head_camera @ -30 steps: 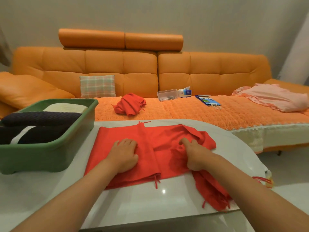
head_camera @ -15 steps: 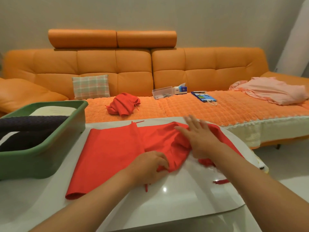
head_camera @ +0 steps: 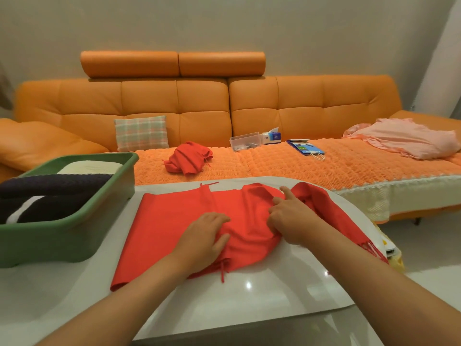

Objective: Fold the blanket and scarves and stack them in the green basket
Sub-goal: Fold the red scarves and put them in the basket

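A red scarf (head_camera: 169, 231) lies partly folded on the white table (head_camera: 262, 295), its fringed right end trailing over the table's right edge. My left hand (head_camera: 204, 237) rests on the scarf's middle near its front edge. To its right, my right hand (head_camera: 291, 218) bunches a fold of the scarf, index finger pointing away. The green basket (head_camera: 62, 236) stands at the table's left and holds a folded dark striped cloth (head_camera: 50, 196) and a cream one (head_camera: 92, 167). A second red scarf (head_camera: 189, 158) lies crumpled on the sofa. A pink blanket (head_camera: 404, 141) lies at the sofa's right.
The orange sofa (head_camera: 204, 106) runs behind the table. On its seat are a plaid cushion (head_camera: 141, 133), a clear plastic box (head_camera: 245, 141), a tissue box (head_camera: 272, 136) and a blue booklet (head_camera: 306, 147). The table's rounded front edge is close to me.
My left hand went from gripping the scarf's front edge to resting on the cloth. My right hand drew back from flat, spread fingers and gathered a fold. The scarf's right end now trails over the edge.
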`<move>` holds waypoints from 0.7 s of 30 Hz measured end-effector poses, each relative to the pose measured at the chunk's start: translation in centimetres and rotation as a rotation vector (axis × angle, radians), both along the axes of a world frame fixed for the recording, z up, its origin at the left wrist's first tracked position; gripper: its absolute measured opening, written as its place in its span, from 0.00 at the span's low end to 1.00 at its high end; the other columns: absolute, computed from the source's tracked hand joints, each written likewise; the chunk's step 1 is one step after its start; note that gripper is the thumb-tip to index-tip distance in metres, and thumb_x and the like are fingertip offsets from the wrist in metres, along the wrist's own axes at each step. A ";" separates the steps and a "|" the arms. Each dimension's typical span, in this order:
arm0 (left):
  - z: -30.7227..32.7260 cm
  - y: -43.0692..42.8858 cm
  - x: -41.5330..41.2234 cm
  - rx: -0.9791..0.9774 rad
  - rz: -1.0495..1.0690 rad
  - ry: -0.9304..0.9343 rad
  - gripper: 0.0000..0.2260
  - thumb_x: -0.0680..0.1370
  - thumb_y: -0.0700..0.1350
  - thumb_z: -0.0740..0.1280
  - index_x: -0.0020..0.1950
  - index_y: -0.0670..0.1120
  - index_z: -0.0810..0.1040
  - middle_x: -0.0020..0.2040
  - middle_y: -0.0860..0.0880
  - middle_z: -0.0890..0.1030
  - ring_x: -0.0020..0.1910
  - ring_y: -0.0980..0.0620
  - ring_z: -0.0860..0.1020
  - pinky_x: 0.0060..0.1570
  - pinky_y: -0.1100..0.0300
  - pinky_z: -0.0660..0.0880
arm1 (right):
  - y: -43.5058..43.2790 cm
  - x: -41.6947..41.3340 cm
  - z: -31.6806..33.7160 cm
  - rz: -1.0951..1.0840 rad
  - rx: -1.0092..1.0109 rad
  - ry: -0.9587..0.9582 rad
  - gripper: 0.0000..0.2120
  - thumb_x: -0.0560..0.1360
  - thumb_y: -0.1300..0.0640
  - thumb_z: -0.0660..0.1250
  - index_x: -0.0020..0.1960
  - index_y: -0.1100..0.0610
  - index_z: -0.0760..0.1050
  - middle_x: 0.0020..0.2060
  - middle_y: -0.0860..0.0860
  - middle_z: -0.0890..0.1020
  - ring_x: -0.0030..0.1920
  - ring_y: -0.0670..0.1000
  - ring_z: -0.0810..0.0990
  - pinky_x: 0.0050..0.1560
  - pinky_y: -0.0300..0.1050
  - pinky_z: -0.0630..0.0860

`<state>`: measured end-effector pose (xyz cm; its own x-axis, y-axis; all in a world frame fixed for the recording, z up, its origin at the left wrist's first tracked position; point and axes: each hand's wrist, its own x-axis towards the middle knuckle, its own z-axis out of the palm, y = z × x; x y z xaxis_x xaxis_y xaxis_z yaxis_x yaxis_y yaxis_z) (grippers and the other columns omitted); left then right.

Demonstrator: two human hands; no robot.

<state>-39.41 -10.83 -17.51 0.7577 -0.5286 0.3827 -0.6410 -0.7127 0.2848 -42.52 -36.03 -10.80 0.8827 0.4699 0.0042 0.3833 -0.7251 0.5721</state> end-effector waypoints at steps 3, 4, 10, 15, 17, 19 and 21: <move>-1.0 2.7 0.0 0.315 0.055 0.228 0.40 0.70 0.77 0.45 0.79 0.61 0.52 0.81 0.56 0.51 0.80 0.52 0.48 0.77 0.49 0.48 | -0.2 -0.9 0.9 -0.086 -0.003 0.032 0.12 0.72 0.62 0.64 0.50 0.51 0.81 0.47 0.50 0.82 0.55 0.55 0.74 0.69 0.61 0.60; -1.0 3.3 -0.2 0.369 0.029 0.267 0.42 0.68 0.80 0.44 0.79 0.63 0.47 0.81 0.57 0.46 0.80 0.53 0.43 0.77 0.48 0.43 | -0.1 -1.2 1.1 -0.125 -0.017 0.040 0.12 0.73 0.61 0.63 0.52 0.51 0.81 0.50 0.51 0.83 0.56 0.56 0.74 0.69 0.60 0.60; 0.2 5.0 -1.9 0.294 -0.093 0.199 0.41 0.70 0.74 0.61 0.79 0.62 0.51 0.80 0.59 0.51 0.79 0.57 0.50 0.77 0.52 0.49 | 1.4 -2.5 1.1 -0.220 -0.142 0.085 0.17 0.75 0.56 0.63 0.62 0.54 0.79 0.65 0.58 0.73 0.68 0.62 0.65 0.72 0.66 0.52; 1.2 6.0 -3.0 0.260 -0.135 0.069 0.34 0.73 0.65 0.64 0.76 0.56 0.62 0.75 0.57 0.64 0.72 0.58 0.65 0.70 0.59 0.64 | 7.0 -3.4 1.1 -0.124 0.701 0.185 0.09 0.72 0.62 0.62 0.43 0.53 0.80 0.47 0.53 0.82 0.51 0.58 0.78 0.53 0.49 0.72; 1.3 6.4 -3.4 0.252 -0.125 0.060 0.32 0.74 0.64 0.64 0.75 0.55 0.64 0.74 0.57 0.66 0.71 0.57 0.67 0.68 0.59 0.65 | 9.2 -3.5 -0.1 -0.286 0.899 0.280 0.07 0.75 0.58 0.62 0.43 0.56 0.78 0.48 0.58 0.83 0.52 0.60 0.80 0.46 0.45 0.72; 1.3 6.8 -3.8 0.227 -0.103 0.047 0.31 0.74 0.63 0.64 0.75 0.54 0.65 0.73 0.56 0.68 0.70 0.56 0.69 0.67 0.59 0.67 | 10.6 -3.4 -1.5 -0.432 0.866 0.324 0.14 0.78 0.47 0.60 0.48 0.57 0.77 0.53 0.61 0.82 0.56 0.61 0.80 0.47 0.46 0.71; 1.2 7.4 -4.1 0.214 -0.070 0.041 0.30 0.75 0.63 0.63 0.74 0.53 0.67 0.72 0.55 0.70 0.68 0.55 0.70 0.66 0.59 0.69 | 11.8 -3.4 -2.2 -0.531 0.864 0.342 0.21 0.77 0.40 0.61 0.53 0.58 0.78 0.52 0.58 0.82 0.58 0.60 0.79 0.50 0.48 0.73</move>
